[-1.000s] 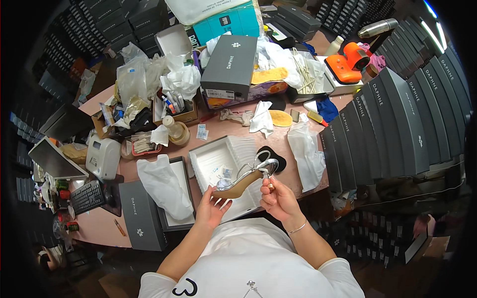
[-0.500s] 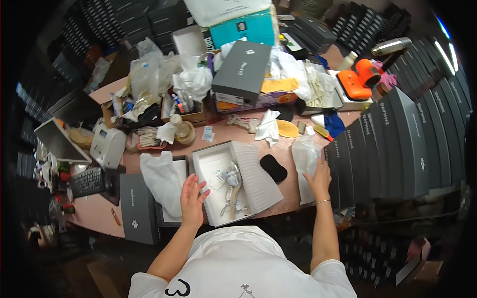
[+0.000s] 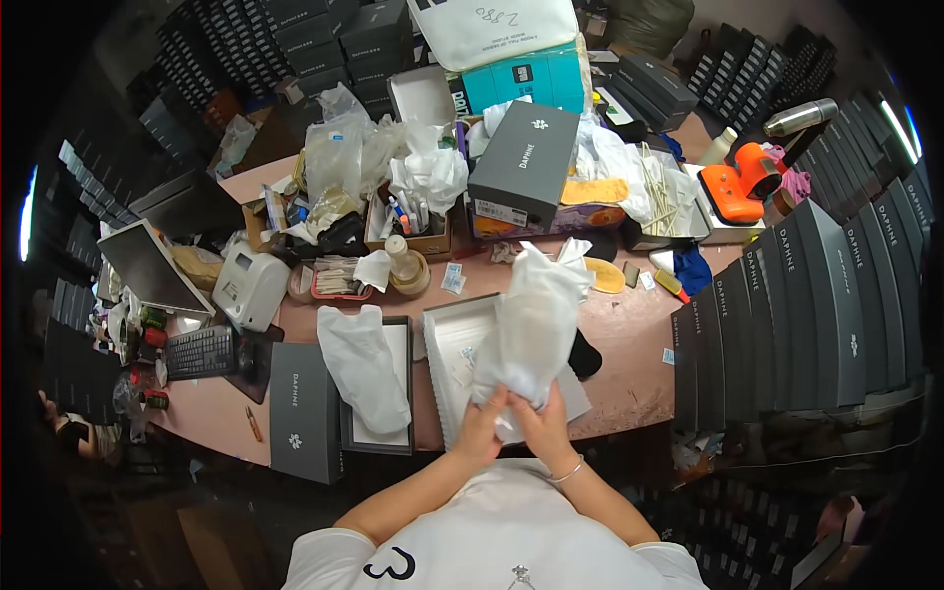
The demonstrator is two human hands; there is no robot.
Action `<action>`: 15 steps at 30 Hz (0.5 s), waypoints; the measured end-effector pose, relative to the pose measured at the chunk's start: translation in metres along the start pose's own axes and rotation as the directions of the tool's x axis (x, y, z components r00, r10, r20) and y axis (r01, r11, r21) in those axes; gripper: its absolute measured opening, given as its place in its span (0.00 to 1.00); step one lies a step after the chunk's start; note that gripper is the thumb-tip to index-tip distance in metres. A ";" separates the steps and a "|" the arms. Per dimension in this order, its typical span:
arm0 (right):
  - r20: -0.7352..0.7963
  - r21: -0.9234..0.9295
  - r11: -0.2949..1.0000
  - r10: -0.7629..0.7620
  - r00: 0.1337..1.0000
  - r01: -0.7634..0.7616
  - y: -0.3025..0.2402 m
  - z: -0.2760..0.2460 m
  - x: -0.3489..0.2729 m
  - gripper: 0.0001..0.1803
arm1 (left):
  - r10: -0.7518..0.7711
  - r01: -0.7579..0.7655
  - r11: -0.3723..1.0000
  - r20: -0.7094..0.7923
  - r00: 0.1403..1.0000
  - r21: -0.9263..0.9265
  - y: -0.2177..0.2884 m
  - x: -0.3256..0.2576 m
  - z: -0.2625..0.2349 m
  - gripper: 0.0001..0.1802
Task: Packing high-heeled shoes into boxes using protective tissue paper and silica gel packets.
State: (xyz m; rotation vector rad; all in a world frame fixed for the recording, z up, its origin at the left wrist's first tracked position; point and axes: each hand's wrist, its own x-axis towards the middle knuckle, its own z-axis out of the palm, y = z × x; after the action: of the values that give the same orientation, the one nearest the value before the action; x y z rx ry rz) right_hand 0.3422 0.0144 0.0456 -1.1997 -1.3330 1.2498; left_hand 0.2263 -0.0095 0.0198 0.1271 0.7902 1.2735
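Both my hands grip the bottom end of a white translucent bag [image 3: 536, 320]. My left hand [image 3: 479, 433] and my right hand [image 3: 544, 430] meet there with fingers bent into the plastic. A pale shape shows dimly through the bag, but I cannot make out what it is. Under the bag lies an open shoebox [image 3: 439, 339], partly hidden, with small packets [image 3: 461, 368] and ribbed white paper [image 3: 578, 401]. To its left another white bag [image 3: 366, 364] rests in an open dark-edged box [image 3: 401, 342]. A black pad [image 3: 587, 357] is partly covered by the raised bag.
A dark grey box lid [image 3: 303, 405] lies at the left near edge. Stacked grey shoeboxes [image 3: 787, 315] line the right side. Farther back are a lidded grey box [image 3: 526, 157], a glue jar [image 3: 405, 265], an orange device [image 3: 737, 187] and a white label printer [image 3: 252, 285].
The right-hand bag has come off the table to the middle, above the open box. My left hand has moved right and closed on it. The metallic strappy sandal no longer shows in the box.
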 end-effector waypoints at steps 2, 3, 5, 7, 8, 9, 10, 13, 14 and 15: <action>0.215 -0.265 0.942 -0.152 0.965 0.207 -0.014 -0.002 0.009 0.34 | 0.101 -0.104 0.987 0.036 0.994 0.121 0.026 0.000 -0.016 0.28; 0.175 -0.342 0.886 -0.268 0.947 0.314 -0.026 -0.006 0.012 0.37 | 0.151 -0.158 0.971 0.049 0.987 0.182 0.041 -0.005 -0.026 0.24; 0.072 -0.465 0.780 -0.438 0.896 0.419 -0.050 -0.021 0.027 0.46 | 0.276 -0.288 0.904 0.082 0.958 0.315 0.054 -0.007 -0.042 0.22; 0.178 -0.562 0.614 -0.565 0.806 0.554 -0.075 -0.014 0.050 0.35 | 0.275 -0.291 0.882 0.095 0.957 0.372 0.057 -0.016 -0.060 0.22; 0.302 -0.641 0.467 -0.576 0.760 0.609 -0.084 -0.003 0.055 0.27 | 0.251 -0.268 0.894 0.096 0.963 0.359 0.058 -0.022 -0.063 0.22; 0.386 -0.618 0.434 -0.558 0.735 0.655 -0.077 0.009 0.054 0.21 | 0.223 -0.246 0.903 0.106 0.969 0.352 0.059 -0.025 -0.065 0.22; 0.468 -0.591 0.403 -0.535 0.703 0.699 -0.059 0.021 0.050 0.16 | 0.231 -0.240 0.917 0.067 0.971 0.320 0.054 -0.026 -0.066 0.22; 0.588 -0.403 0.500 -0.500 0.635 0.767 -0.030 0.056 0.010 0.08 | 0.272 -0.247 0.934 -0.064 0.960 0.257 0.057 -0.019 -0.076 0.22; 0.621 -0.302 0.577 -0.485 0.615 0.759 -0.032 0.059 -0.007 0.10 | 0.241 -0.208 0.949 -0.120 0.963 0.238 0.059 -0.017 -0.093 0.22; 0.608 -0.269 0.709 -0.400 0.686 0.652 -0.049 0.053 -0.013 0.10 | 0.293 -0.257 0.922 -0.087 0.952 0.290 0.064 -0.021 -0.103 0.20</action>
State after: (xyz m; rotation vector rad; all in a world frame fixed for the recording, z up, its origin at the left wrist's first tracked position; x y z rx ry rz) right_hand 0.2881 -0.0045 0.0909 -0.6588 -2.3029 0.8279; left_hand 0.1122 -0.0412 -0.0143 0.3966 1.0902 1.4417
